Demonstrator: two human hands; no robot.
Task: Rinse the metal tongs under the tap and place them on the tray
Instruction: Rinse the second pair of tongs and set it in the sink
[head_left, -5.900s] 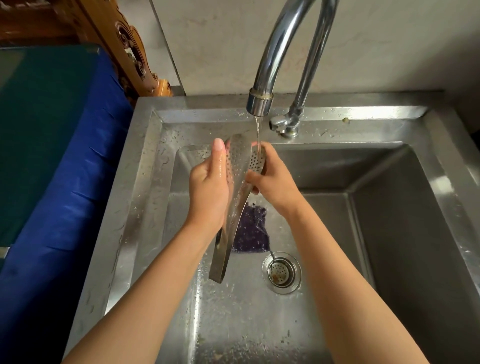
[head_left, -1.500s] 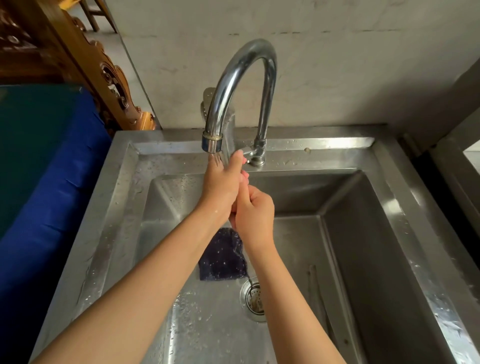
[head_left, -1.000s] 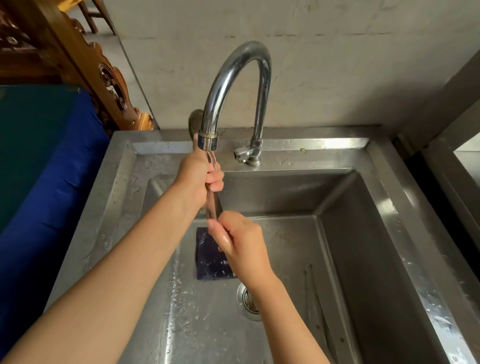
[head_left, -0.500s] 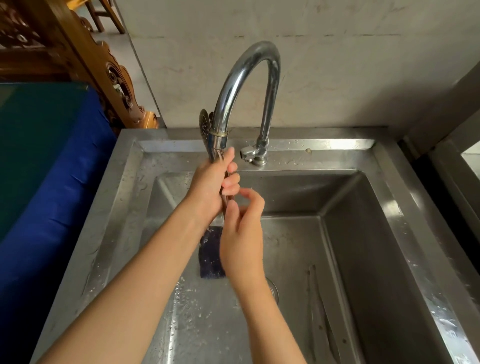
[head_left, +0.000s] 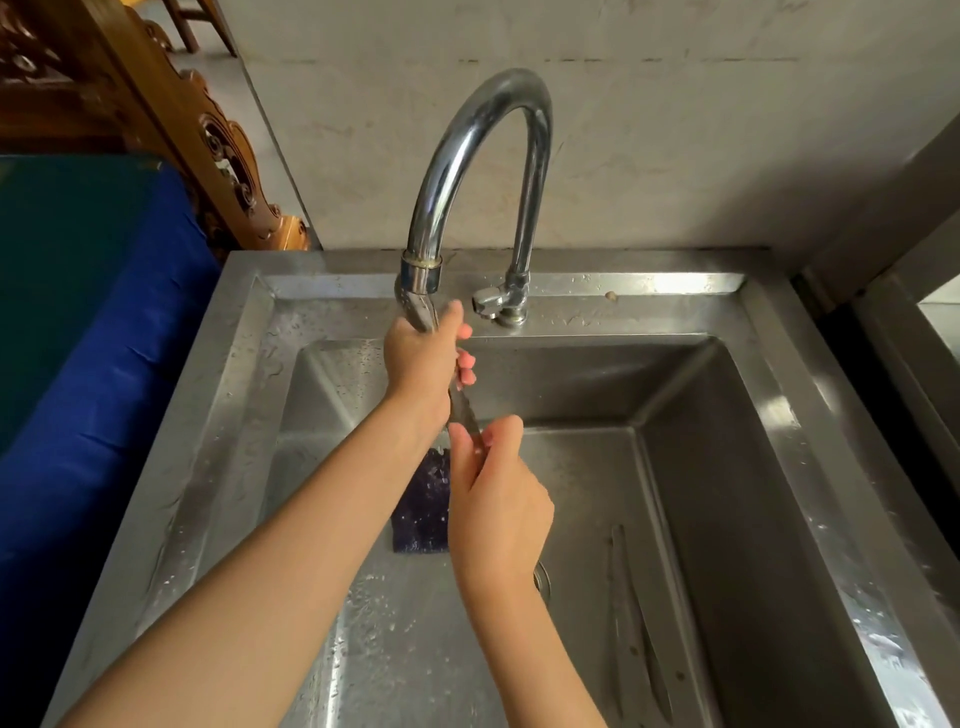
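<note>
Directly beneath the curved chrome tap (head_left: 470, 156), left hand (head_left: 418, 358) and right hand (head_left: 496, 499) grip slim steel tongs (head_left: 464, 413).

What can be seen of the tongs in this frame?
The tongs look like shiny metal, long and narrow, held steeply upright over the sink. Their top sits just below the tap spout. The left hand grips the upper part, the right hand the lower end. Most is hidden.

Silver-grey steel sink (head_left: 769, 395), shiny chrome tap (head_left: 498, 104), dark purple speckled sponge (head_left: 423, 512), blue cloth (head_left: 104, 395)
</note>
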